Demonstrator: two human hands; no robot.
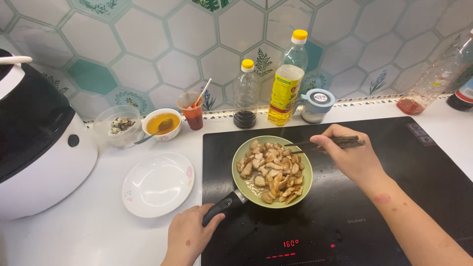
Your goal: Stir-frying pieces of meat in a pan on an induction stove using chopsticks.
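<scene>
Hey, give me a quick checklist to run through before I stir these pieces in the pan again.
1. Left hand gripping the pan handle: ok, fingers wrap the black handle.
2. Right hand holding the chopsticks: ok, tips reach over the pan's rim.
3. Green frying pan sitting on the black induction cooktop: ok, it rests flat on the glass.
4. Cooktop switched on: ok, the red display is lit.
5. Browned food pieces all inside the pan: ok, none lie on the cooktop.
6. White plate within reach: ok, beside the pan on the counter, nothing on it.
</scene>
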